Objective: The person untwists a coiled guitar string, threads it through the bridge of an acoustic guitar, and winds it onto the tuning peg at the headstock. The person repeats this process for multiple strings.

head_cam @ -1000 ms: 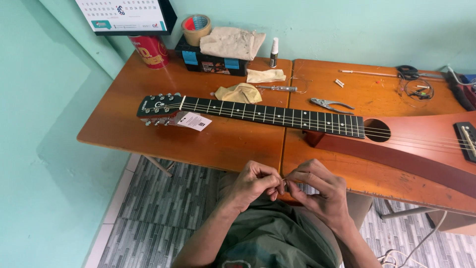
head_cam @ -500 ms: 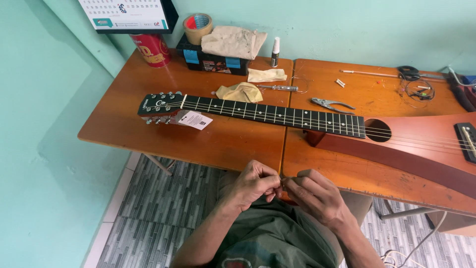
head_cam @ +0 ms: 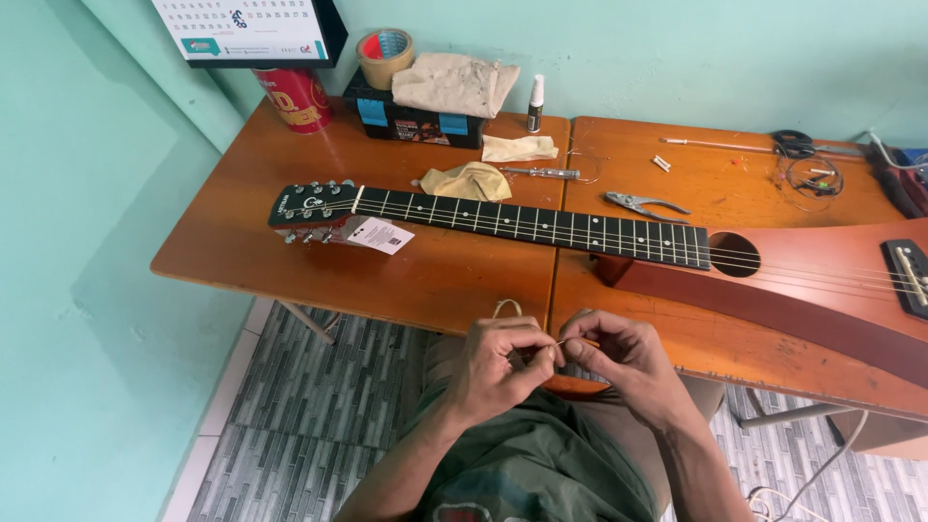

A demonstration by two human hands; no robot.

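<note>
Turquoise walls back an orange wooden surface (head_cam: 406, 280) bearing a reddish acoustic guitar (head_cam: 773, 290); left hand (head_cam: 503, 367) and right hand (head_cam: 619, 360) pinch a thin wire string (head_cam: 561, 341), seemingly readying it; threading it demands steady fingertips.

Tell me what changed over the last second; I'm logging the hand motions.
Barely anything: both hands stayed together at the table edge, left hand and right hand pinching a thin wire between their fingertips, with only small finger shifts. The guitar, pliers and cloth did not move.
</note>
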